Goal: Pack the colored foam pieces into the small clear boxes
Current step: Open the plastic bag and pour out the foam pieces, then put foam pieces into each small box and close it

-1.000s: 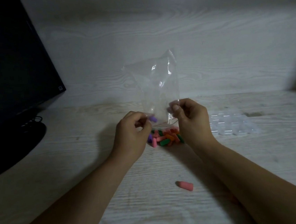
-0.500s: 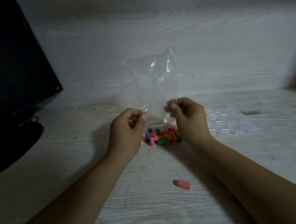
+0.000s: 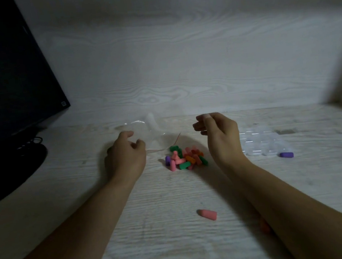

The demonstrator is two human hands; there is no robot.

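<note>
A pile of colored foam pieces (image 3: 185,158), pink, green, orange and purple, lies on the desk between my hands. A single pink piece (image 3: 207,214) lies nearer to me, a purple one (image 3: 286,154) sits by the small clear boxes (image 3: 263,141), and an orange one (image 3: 264,227) peeks out beside my right forearm. My left hand (image 3: 126,154) is left of the pile and pinches the edge of the clear plastic bag (image 3: 145,129), which is blurred and low over the desk. My right hand (image 3: 219,137) hovers right of the pile with its fingers loosely curled, holding nothing.
A dark monitor (image 3: 4,82) with its round stand (image 3: 23,162) and cables fills the left side. A pale wood-grain wall rises behind the desk (image 3: 177,243).
The bag, held upright over the pile by both hands, has swung down to the left in my left hand. My right hand let go of it. A purple piece now lies by the boxes.
</note>
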